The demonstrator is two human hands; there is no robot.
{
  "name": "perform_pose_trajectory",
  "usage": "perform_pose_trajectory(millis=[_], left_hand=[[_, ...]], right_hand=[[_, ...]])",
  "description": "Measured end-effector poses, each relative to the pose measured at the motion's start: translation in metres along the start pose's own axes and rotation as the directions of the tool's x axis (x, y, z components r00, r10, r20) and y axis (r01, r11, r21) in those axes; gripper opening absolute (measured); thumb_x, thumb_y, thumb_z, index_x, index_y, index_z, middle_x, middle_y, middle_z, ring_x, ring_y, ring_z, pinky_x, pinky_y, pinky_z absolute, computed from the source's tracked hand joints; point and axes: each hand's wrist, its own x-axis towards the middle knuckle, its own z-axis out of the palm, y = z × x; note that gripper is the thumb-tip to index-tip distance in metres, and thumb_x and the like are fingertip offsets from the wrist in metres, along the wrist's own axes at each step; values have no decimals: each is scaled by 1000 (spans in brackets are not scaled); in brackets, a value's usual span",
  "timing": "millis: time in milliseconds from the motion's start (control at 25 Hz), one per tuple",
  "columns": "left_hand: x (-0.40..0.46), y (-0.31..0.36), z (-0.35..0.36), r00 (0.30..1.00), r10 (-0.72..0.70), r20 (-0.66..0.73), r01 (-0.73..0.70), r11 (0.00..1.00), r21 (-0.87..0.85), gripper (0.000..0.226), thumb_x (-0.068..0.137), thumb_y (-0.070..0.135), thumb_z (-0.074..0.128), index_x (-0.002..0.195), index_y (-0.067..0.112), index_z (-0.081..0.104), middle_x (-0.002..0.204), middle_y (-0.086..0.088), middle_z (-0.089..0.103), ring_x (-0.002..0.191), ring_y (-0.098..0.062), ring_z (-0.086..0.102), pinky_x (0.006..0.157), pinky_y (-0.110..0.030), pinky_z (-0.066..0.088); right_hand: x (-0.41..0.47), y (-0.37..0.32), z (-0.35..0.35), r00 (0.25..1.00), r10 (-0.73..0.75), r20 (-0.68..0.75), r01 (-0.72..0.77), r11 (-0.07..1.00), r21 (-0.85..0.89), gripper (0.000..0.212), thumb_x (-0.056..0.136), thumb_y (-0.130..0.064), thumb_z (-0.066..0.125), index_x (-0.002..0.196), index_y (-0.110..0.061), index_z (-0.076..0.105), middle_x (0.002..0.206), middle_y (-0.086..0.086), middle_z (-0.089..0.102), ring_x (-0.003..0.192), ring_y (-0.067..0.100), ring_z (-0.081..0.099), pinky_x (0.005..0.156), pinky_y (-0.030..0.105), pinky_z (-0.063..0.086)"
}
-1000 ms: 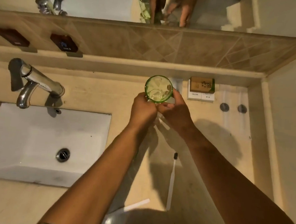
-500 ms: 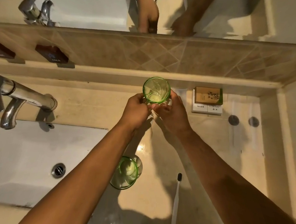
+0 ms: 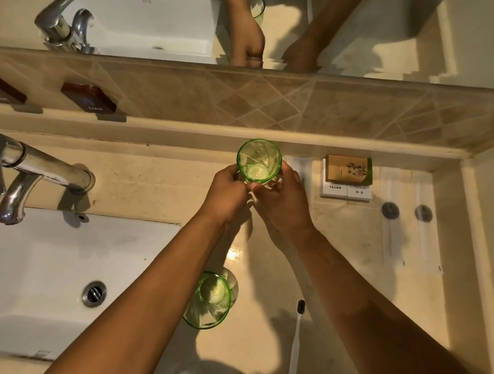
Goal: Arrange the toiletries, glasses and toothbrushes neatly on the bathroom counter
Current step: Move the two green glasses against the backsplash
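A green glass (image 3: 258, 160) stands upright near the back ledge of the beige counter (image 3: 346, 250). My left hand (image 3: 225, 194) and my right hand (image 3: 284, 202) both wrap around its lower part from either side. A second green glass (image 3: 211, 299) stands closer to me, partly hidden under my left forearm. A white toothbrush with dark bristles (image 3: 296, 343) lies lengthwise on the counter in front of my right arm. A brown soap box (image 3: 348, 169) rests on white hotel packets (image 3: 346, 190) to the right of the held glass.
A white sink (image 3: 47, 261) with a chrome faucet (image 3: 35, 171) fills the left side. Two wrapped items with round dark ends (image 3: 390, 210) (image 3: 423, 213) lie at the far right by the side wall. A tiled backsplash and mirror rise behind the ledge.
The view has shifted down and back, bringing the second glass into sight. Both hands stay on the far glass, which has moved slightly toward the back ledge.
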Motion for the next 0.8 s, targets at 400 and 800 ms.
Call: perform_pose_trajectory(millis=[400,800], left_hand=[[15,1,-2,1000,25,-14,-23,996,85,45,80,-13,52,112,12,72,96,-9,75,85,-24,69,74,-31,53],[3,1,-27,992,-28,-121,41,994,106,41,88,6,56,129,4,57,109,-20,68,91,-31,68,95,-50,58]], right_hand=[[6,-6,6,999,-1,-54,-2,998,-63,66,80,-16,78,140,-16,52,128,9,54,111,19,61,72,0,45],[-29,-15,-7,997,76,5,-75,993,-92,57,89,-11,63,143,-14,46,131,10,58,106,7,59,87,19,49]])
